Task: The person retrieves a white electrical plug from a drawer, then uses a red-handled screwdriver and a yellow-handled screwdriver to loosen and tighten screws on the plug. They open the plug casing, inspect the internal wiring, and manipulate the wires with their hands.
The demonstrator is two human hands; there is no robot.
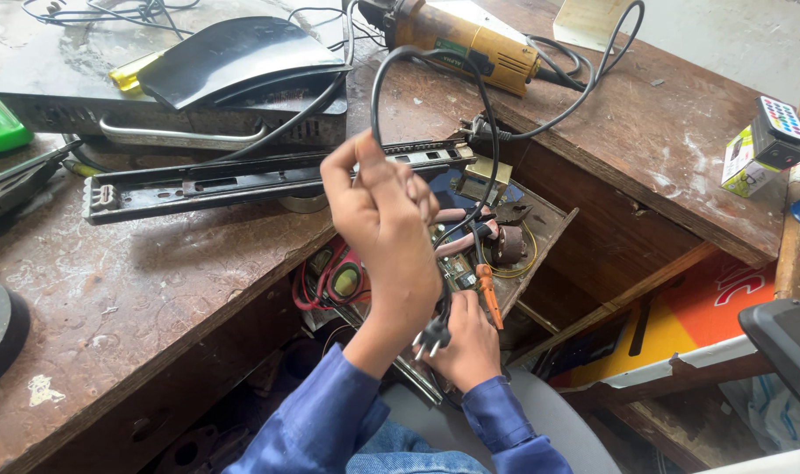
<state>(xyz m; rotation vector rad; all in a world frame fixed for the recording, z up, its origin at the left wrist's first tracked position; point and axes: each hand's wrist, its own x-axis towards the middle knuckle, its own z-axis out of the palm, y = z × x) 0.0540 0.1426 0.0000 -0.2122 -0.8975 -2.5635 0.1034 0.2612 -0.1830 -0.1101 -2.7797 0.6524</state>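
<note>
The left hand (pixel 378 206) is raised above the open drawer, fingers closed around a thin black power cable (pixel 375 96). The right hand (pixel 466 347) sits lower, gripping the same cable just behind its black two-pin plug (pixel 434 334), whose metal pins point down and to the left. From the raised hand the cable arcs up in a smooth loop, bends right, then drops along the drawer's edge; its further run is lost among other black wires near the yellow angle grinder (pixel 466 39) on the worn brown wooden table (pixel 128 290). The stretch between the two hands is mostly hidden behind the left wrist. Below them the open wooden drawer (pixel 540 233) holds pliers, an orange-handled tool and a red meter, partly covered by the hands. A long black metal drawer slide (pixel 242 180) lies across the table.
</note>
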